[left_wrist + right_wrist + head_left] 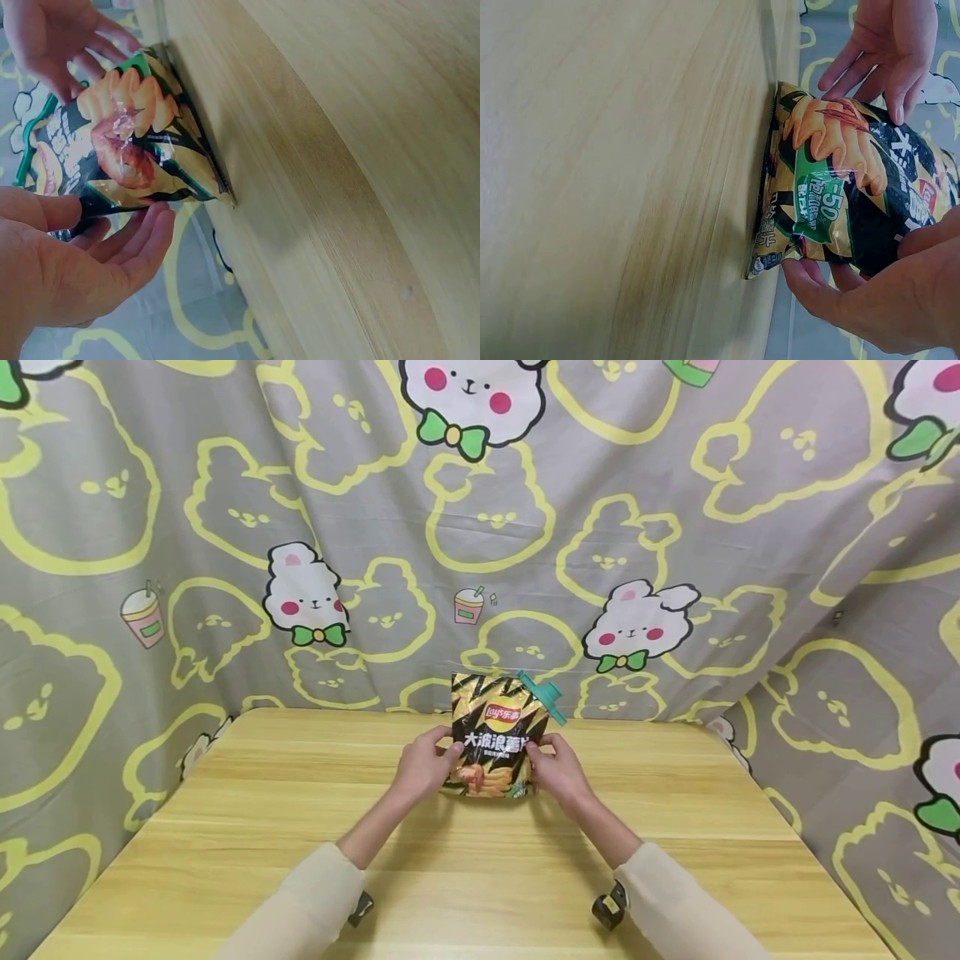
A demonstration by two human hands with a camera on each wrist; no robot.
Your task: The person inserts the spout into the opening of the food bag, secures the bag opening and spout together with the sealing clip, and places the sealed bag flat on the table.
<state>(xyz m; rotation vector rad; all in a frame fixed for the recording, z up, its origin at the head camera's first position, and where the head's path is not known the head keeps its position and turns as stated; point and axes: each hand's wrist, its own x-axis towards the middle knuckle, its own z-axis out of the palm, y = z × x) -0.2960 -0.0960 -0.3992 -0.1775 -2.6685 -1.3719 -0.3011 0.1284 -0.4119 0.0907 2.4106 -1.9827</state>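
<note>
A black and gold bag of potato chips point(491, 760) stands upright on the wooden table, its printed front toward the head camera. Across its top right corner sits a slanted teal bag clip point(545, 695). My left hand point(427, 764) grips the bag's left side, thumb on the front and fingers behind. On the other side my right hand point(558, 768) holds the right edge the same way. In the left wrist view the bottom edge of the chip bag point(124, 142) meets the tabletop. The right wrist view shows the bag's lower corner point(821, 202) beside my right fingers.
The light wooden table point(480, 877) spreads out on every side of the bag. A grey curtain point(375, 527) with cartoon prints hangs behind the table and along both sides. Dark wrist cameras point(609, 906) show under the beige sleeves point(315, 893).
</note>
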